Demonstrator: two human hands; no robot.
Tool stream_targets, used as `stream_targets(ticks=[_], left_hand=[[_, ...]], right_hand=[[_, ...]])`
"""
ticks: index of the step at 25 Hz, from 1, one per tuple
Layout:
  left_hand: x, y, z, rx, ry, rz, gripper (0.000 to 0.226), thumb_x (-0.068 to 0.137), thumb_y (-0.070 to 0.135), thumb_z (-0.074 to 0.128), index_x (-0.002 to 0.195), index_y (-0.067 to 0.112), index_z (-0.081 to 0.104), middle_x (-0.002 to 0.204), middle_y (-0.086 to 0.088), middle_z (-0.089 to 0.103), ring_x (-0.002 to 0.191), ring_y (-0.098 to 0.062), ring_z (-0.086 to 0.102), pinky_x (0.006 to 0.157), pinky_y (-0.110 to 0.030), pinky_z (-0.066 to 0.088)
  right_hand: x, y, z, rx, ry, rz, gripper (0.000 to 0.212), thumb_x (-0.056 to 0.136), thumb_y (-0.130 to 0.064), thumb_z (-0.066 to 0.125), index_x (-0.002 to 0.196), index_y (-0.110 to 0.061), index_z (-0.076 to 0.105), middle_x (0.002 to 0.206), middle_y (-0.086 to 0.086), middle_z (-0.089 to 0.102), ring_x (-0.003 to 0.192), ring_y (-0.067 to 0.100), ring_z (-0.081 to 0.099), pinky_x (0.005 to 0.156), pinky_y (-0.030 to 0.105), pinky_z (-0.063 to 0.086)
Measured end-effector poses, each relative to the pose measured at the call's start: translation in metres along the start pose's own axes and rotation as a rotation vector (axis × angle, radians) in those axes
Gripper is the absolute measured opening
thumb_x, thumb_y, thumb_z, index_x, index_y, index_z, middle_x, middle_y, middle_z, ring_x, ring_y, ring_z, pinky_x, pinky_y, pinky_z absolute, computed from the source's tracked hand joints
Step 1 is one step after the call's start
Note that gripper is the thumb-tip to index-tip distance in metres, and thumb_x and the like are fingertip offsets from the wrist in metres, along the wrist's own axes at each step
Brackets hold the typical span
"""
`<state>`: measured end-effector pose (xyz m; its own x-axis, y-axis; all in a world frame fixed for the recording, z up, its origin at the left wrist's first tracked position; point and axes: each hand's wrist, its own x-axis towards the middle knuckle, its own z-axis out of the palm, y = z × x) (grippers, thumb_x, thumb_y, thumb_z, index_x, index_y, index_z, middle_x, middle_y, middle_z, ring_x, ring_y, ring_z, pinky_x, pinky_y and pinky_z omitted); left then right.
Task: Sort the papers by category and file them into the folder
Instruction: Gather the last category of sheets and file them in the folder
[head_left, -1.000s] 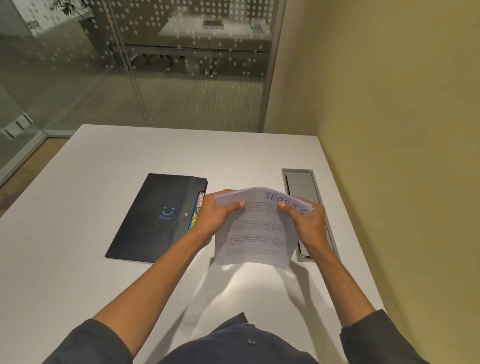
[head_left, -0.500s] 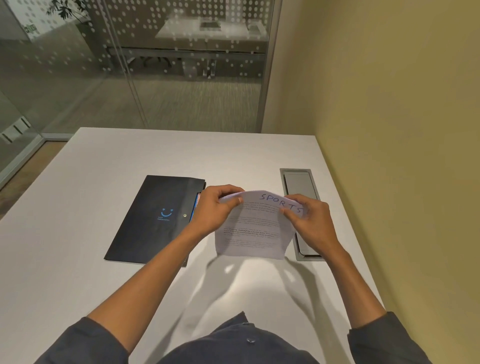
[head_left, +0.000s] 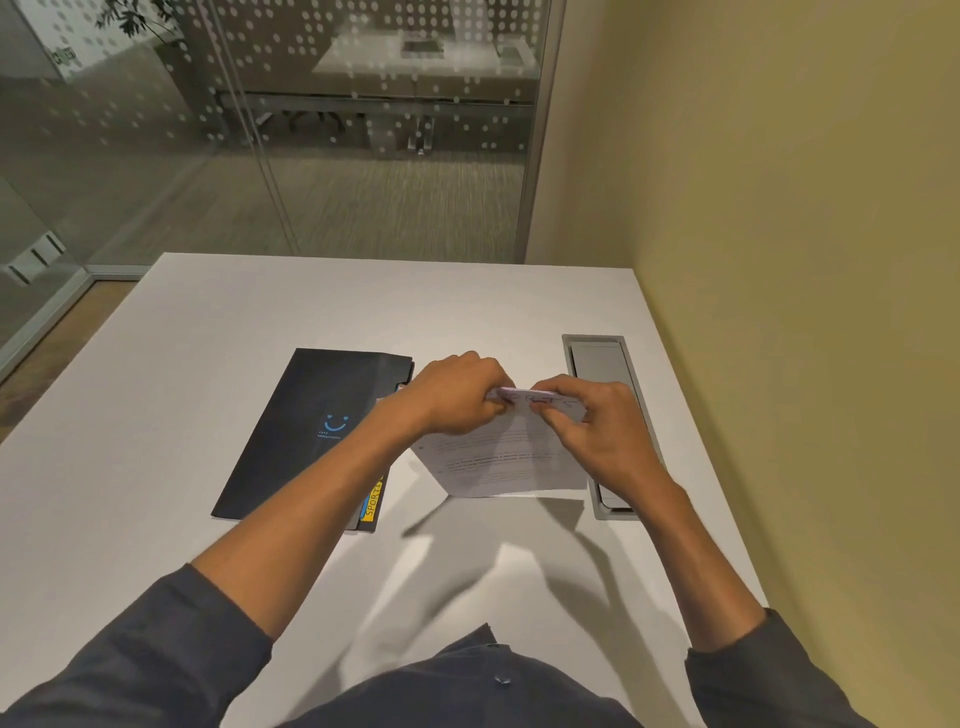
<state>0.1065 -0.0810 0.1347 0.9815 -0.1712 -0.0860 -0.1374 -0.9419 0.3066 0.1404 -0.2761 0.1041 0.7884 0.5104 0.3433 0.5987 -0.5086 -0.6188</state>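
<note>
I hold a stack of white printed papers (head_left: 506, 462) above the table, its top edge headed with handwritten "SPORTS". My left hand (head_left: 457, 397) pinches the top edge at the left, and my right hand (head_left: 597, 426) pinches it at the right; the two hands nearly touch. The sheets hang down, tilted toward me. A black folder (head_left: 311, 431) with a blue smiley lies shut on the white table (head_left: 156, 467), just left of my left hand. A yellow divider tab marked "SPORTS" (head_left: 373, 503) sticks out of the folder's right side near its front corner.
A grey cable hatch (head_left: 600, 364) is set into the table under and behind my right hand. A yellow wall runs along the table's right edge. A glass partition stands beyond the far edge.
My hands have come closer together along the top edge of the papers, bending it over. The stack now hangs lower and more tilted, and the yellow tab shows.
</note>
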Motion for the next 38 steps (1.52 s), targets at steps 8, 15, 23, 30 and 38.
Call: stream_targets(ticks=[8,15,23,30,38], left_hand=[[-0.037,-0.061,-0.001,-0.715,0.105,-0.200,0.027,0.093,0.032,0.057,0.091,0.009,0.071,0.090,-0.002,0.073,0.075,-0.013,0.068,0.067,-0.024,0.050],[-0.047,-0.085,0.045,-1.169,0.278,-0.411,0.021,0.090,0.026,0.061,0.102,0.011,0.071,0.099,-0.006,0.074,0.089,-0.023,0.071,0.079,-0.037,0.055],[-0.036,-0.056,0.103,-1.259,0.561,-0.613,0.024,0.093,0.017,0.058,0.112,0.005,0.065,0.101,-0.008,0.070,0.091,-0.024,0.067,0.080,-0.038,0.057],[-0.041,-0.046,0.114,-1.191,0.562,-0.517,0.027,0.089,0.002,0.061,0.114,0.007,0.067,0.103,0.000,0.069,0.087,0.002,0.061,0.071,-0.003,0.046],[-0.027,-0.034,0.088,-0.961,0.397,-0.219,0.019,0.095,0.015,0.054,0.089,0.017,0.072,0.085,0.000,0.071,0.076,-0.004,0.057,0.069,-0.020,0.041]], right_hand=[[-0.031,0.069,-0.023,0.184,0.042,0.477,0.056,0.074,-0.043,0.082,0.122,-0.022,0.064,0.112,-0.009,0.069,0.105,0.008,0.064,0.089,0.027,0.052],[-0.051,0.069,0.015,0.760,-0.189,0.733,0.022,0.087,-0.019,0.072,0.109,-0.020,0.070,0.105,0.000,0.076,0.097,0.023,0.072,0.072,0.031,0.050],[-0.044,0.053,0.050,0.581,0.195,0.696,0.013,0.091,-0.021,0.068,0.100,-0.012,0.067,0.089,0.002,0.070,0.082,0.018,0.070,0.054,0.014,0.052],[-0.048,0.063,0.031,0.347,0.222,0.555,0.029,0.083,-0.019,0.076,0.112,-0.020,0.072,0.105,-0.006,0.071,0.094,0.004,0.064,0.080,0.023,0.054],[-0.011,0.041,0.008,-0.346,-0.269,0.173,0.025,0.095,-0.036,0.056,0.113,-0.027,0.070,0.100,-0.005,0.074,0.084,0.019,0.067,0.060,0.026,0.040]])
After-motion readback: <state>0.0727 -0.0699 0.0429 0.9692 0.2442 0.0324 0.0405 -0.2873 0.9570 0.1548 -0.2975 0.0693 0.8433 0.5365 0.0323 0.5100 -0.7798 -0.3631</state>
